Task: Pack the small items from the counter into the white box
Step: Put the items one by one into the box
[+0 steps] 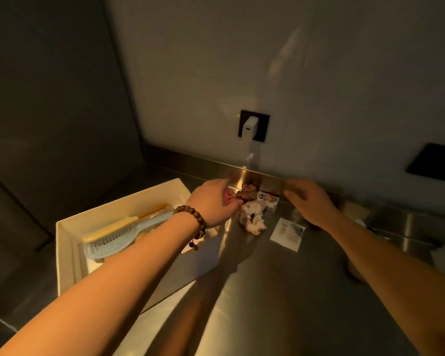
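Scrunchies [252, 217] and packet [288, 233] crowd the counter [280, 291] beside the box [70, 242].

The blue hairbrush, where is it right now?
In the head view, the blue hairbrush lies inside the white box at left, beside a yellow comb, just beyond the left forearm.

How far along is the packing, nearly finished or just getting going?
Partway. The white box already holds a blue hairbrush and a yellow comb. The left hand is gripping a red item by the wall; the right hand hovers empty. A white cloth bundle, a small carton and a flat packet remain on the counter.
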Motion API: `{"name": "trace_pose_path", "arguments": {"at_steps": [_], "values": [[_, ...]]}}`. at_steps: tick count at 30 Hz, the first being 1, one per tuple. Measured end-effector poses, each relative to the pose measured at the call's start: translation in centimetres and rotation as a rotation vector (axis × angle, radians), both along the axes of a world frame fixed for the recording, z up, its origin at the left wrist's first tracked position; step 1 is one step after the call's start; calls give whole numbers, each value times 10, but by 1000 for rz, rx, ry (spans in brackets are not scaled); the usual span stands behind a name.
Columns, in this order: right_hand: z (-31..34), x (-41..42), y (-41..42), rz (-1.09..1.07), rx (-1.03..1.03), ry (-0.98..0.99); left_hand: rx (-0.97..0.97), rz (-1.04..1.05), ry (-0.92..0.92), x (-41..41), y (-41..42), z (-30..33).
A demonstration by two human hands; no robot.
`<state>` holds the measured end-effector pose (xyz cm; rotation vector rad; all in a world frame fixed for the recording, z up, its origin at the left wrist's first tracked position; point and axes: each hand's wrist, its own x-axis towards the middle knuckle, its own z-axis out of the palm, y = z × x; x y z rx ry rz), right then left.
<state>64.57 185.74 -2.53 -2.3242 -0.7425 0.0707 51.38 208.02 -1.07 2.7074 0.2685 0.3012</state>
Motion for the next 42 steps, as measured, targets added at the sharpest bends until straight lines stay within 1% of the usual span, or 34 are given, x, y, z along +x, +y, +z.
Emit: {"name": "trace_pose_path", "arguments": {"at_steps": [4,6,10,12,14,17,19,21,26,29,32,36,39,42], "values": [[-7,6,-53,-99,20,6,-13,-107,-3,28,-45,-10],[-14,9,-79,-135,12,9,-6,-151,46,41,-66,-22],[-40,8,-130,-215,71,36,10,-207,158,65,-104,-58],[-59,7,-156,-277,-22,93,-3,-221,223,75,-121,-78],[-79,5,-180,-295,-156,105,-12,-229,305,85,-137,-97],[-101,-1,-197,-340,-310,190,27,-225,418,94,-156,-121],[-112,-4,-199,-379,-319,266,73,-238,485,100,-167,-134],[-119,-3,-196,-380,-317,290,97,-238,532,104,-176,-142],[-130,0,-185,-345,-359,215,138,-238,613,106,-182,-155],[-133,-4,-174,-235,-339,217,158,-268,578,101,-176,-158],[-136,-10,-154,-114,-292,274,168,-304,502,88,-163,-162],[-142,-13,-127,6,-253,310,193,-289,399,69,-140,-168],[-146,-9,-111,38,-251,296,229,-238,289,61,-132,-166],[-148,-3,-97,48,-272,264,204,-75,120,64,-124,-158]]}}
